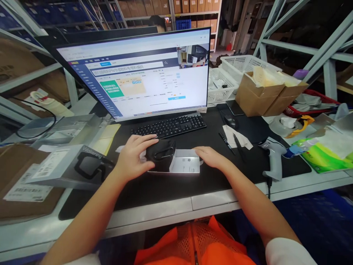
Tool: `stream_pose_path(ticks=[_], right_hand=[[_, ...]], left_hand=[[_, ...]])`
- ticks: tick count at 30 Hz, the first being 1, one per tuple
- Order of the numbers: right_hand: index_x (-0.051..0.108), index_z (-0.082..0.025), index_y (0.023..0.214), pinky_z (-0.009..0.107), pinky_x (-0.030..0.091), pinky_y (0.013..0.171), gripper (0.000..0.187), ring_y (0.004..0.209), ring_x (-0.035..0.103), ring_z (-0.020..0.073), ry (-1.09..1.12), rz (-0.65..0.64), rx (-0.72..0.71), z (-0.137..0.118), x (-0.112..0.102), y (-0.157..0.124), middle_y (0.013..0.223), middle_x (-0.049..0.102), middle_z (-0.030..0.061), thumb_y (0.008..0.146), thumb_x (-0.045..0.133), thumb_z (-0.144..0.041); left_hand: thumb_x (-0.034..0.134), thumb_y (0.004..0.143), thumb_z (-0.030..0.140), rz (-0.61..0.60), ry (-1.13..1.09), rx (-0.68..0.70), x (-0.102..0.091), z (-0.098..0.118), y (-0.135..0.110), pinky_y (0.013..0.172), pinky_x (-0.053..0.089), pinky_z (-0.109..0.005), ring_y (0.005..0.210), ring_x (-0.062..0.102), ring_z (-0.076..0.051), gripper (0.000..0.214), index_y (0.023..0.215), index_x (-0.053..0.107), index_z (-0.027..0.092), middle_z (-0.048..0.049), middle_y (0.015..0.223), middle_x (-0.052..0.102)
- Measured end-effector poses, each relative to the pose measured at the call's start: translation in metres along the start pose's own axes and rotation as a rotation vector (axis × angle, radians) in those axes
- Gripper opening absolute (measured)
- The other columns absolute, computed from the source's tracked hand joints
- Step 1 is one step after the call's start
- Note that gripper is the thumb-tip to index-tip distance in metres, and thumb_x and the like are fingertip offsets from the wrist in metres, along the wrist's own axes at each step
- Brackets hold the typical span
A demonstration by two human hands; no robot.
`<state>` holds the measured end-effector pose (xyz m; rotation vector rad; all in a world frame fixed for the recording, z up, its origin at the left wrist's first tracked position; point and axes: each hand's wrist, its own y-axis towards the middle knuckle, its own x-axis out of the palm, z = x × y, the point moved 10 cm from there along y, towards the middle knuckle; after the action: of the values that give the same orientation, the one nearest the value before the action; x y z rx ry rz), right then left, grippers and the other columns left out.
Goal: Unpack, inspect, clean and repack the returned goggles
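Note:
A small clear plastic box (184,162) lies on the black desk mat (171,187) in front of the keyboard (168,126). A black item (162,154) sits in its left half. My left hand (134,154) rests on the left end of the box, fingers curved over the black item. My right hand (210,156) holds the box's right end, fingers curled against it. Both forearms reach in from the bottom of the view.
A monitor (138,73) stands behind the keyboard. Left: a grey product box (68,165) and cardboard (16,184). Right: pens (233,141), a mouse (231,120), a barcode scanner (273,156), a cardboard box (261,95), white baskets (237,66), a green packet (322,154).

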<state>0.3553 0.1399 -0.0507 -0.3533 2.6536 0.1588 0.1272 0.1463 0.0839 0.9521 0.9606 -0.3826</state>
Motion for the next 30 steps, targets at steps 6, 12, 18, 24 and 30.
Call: stream_pose_path(ticks=[6, 12, 18, 24, 30], right_hand=[[0.074, -0.021, 0.118, 0.047, 0.049, 0.105, 0.037, 0.117, 0.065, 0.0297, -0.175, 0.111, 0.015, -0.006, -0.007, -0.005, 0.124, 0.072, 0.0096, 0.098, 0.046, -0.031], [0.063, -0.02, 0.131, 0.049, 0.047, 0.109, 0.038, 0.126, 0.059, 0.0271, -0.391, 0.369, -0.397, -0.078, -0.001, -0.031, 0.132, 0.066, 0.0118, 0.095, 0.056, -0.029], [0.046, -0.016, 0.148, 0.051, 0.052, 0.105, 0.081, 0.13, 0.058, 0.0336, -0.494, 0.258, -0.409, -0.111, 0.048, -0.04, 0.143, 0.059, 0.018, 0.083, 0.075, -0.054], [0.052, -0.015, 0.143, 0.045, 0.055, 0.099, 0.052, 0.123, 0.065, 0.0276, -0.433, 0.277, -0.592, -0.122, 0.052, -0.05, 0.136, 0.066, 0.0157, 0.095, 0.063, -0.031], [0.075, -0.02, 0.098, 0.035, 0.058, 0.076, 0.026, 0.078, 0.073, 0.0194, -0.253, 0.591, -0.367, -0.095, -0.008, -0.052, 0.09, 0.079, 0.0045, 0.098, 0.049, -0.022]], left_hand=[[0.079, 0.071, 0.052, 0.081, -0.085, -0.28, 0.004, -0.043, -0.039, 0.108, 0.047, -0.047, 0.124, 0.058, -0.031, 0.072, 0.131, 0.051, 0.023, -0.0113, 0.133, 0.06], [0.074, 0.071, 0.061, 0.285, -0.099, -0.16, -0.001, -0.038, -0.051, 0.099, 0.051, -0.046, 0.11, 0.063, -0.029, 0.083, 0.139, 0.048, 0.02, -0.012, 0.123, 0.062], [0.081, 0.063, 0.056, 0.469, 0.157, 0.181, -0.021, 0.045, -0.052, 0.076, 0.051, -0.039, 0.084, 0.064, -0.023, 0.064, 0.115, 0.062, 0.025, -0.0071, 0.101, 0.065], [0.083, 0.056, 0.058, 0.569, 0.206, 0.282, -0.031, 0.075, -0.063, 0.07, 0.048, -0.038, 0.078, 0.061, -0.022, 0.058, 0.1, 0.064, 0.026, -0.0069, 0.099, 0.066], [0.077, 0.057, 0.069, 0.622, 0.285, 0.2, -0.039, 0.041, -0.081, 0.074, 0.051, -0.042, 0.083, 0.062, -0.024, 0.066, 0.1, 0.054, 0.024, -0.0085, 0.099, 0.063]])
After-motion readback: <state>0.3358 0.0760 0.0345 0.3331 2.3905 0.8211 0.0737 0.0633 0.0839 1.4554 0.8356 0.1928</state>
